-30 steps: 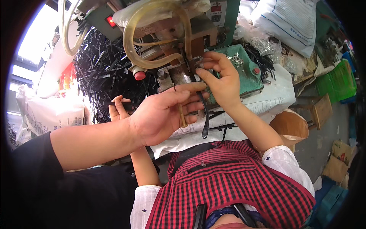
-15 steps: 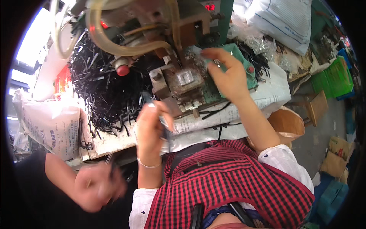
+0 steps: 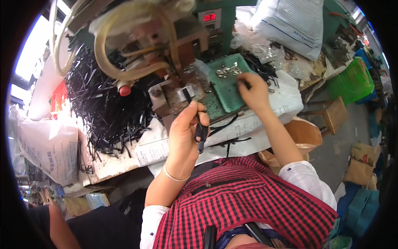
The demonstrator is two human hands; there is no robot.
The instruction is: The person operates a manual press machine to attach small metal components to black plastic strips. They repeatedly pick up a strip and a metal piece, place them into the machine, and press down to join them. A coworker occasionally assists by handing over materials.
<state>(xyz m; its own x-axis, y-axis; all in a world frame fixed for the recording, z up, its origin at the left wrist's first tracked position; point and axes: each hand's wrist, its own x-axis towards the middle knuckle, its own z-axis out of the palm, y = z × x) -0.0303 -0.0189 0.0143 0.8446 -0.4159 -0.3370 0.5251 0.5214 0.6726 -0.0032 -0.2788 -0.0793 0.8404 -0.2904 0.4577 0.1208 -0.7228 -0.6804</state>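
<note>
My left hand (image 3: 186, 126) is closed round a black strap (image 3: 202, 132) with a dark fitting hanging below the fingers. The strap's upper end reaches onto the small bright metal die block (image 3: 185, 93) of a bench press (image 3: 166, 45). My right hand (image 3: 255, 92) is over the right side of a green tray (image 3: 226, 93), its fingers curled together. Whether anything is between those fingertips is hidden. Small shiny metal pieces (image 3: 228, 70) lie in the tray beside that hand.
A large heap of black strips (image 3: 110, 99) covers the bench's left part. A red button (image 3: 124, 90) and clear hoses (image 3: 101, 54) are on the press. White sacks (image 3: 54, 145) stand left and back right (image 3: 292, 25). Another person's arm (image 3: 60, 226) shows at lower left.
My left hand has moved right and up, bringing the strap's end to the die block. My right hand has moved down, uncovering the metal pieces. The other person's hand has withdrawn.
</note>
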